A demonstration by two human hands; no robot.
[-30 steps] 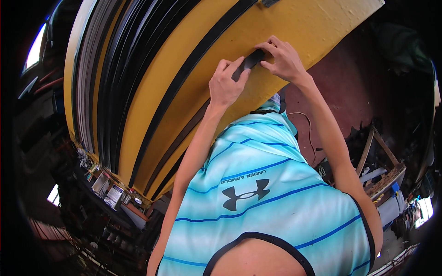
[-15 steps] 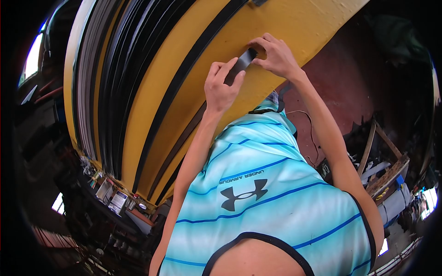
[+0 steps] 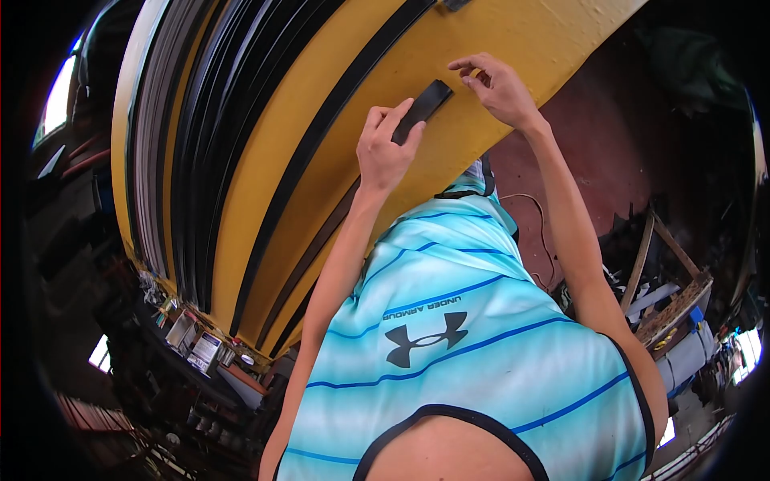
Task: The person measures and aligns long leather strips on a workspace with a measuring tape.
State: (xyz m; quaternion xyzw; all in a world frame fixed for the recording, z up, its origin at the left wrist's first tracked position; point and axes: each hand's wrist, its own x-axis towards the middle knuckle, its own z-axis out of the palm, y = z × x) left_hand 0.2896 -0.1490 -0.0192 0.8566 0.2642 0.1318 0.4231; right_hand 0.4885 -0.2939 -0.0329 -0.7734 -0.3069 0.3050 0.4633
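Black strip [image 3: 431, 98] pinched in our left hand [image 3: 386, 152], its far end jutting toward our half-open, empty right hand [image 3: 502, 92], "UNDER ARMOUR" upside down on our turquoise shirt [image 3: 481, 345]

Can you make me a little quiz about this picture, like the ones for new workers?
1. Which hand has its thumb and fingers on a dark strip: left or right?
2. True or false: the right hand is apart from that dark strip.
3. Fill in the colour: the surface under the strips is ____.

Key:
1. The left hand.
2. True; a gap shows between its fingertips and the strip's end.
3. Yellow.
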